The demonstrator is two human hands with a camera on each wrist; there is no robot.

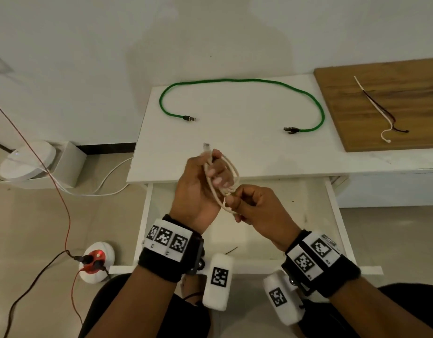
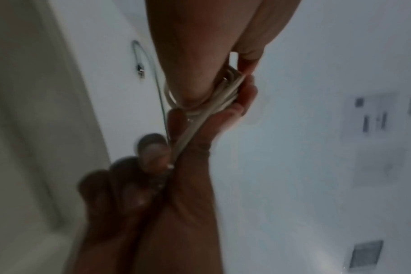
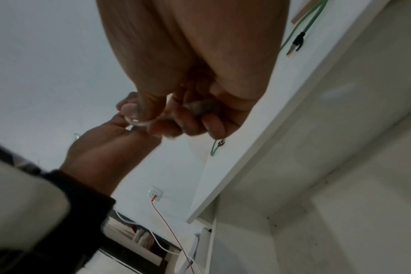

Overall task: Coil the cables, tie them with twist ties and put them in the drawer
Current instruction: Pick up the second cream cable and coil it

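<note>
A white cable [image 1: 235, 175], wound into several loops, is held above the open drawer [image 1: 296, 228]. My left hand [image 1: 198, 181] grips the top of the coil, and one plug sticks up past its fingers. My right hand [image 1: 254, 206] pinches the coil's lower end. In the left wrist view the white cable [image 2: 214, 100] runs between both hands. The right wrist view shows a loop of the cable [image 3: 139, 121] under the right hand's fingers. A green cable [image 1: 235, 80] lies uncoiled on the white table [image 1: 235, 142]. A white and a dark twist tie [image 1: 381, 111] lie on the wooden board [image 1: 405, 93].
A thin dark strip [image 1: 232, 250] lies in the drawer near its front. On the floor at left are a red and white power socket [image 1: 96, 261] with plugs in it, a red wire [image 1: 64, 203] and a round white device [image 1: 27, 159].
</note>
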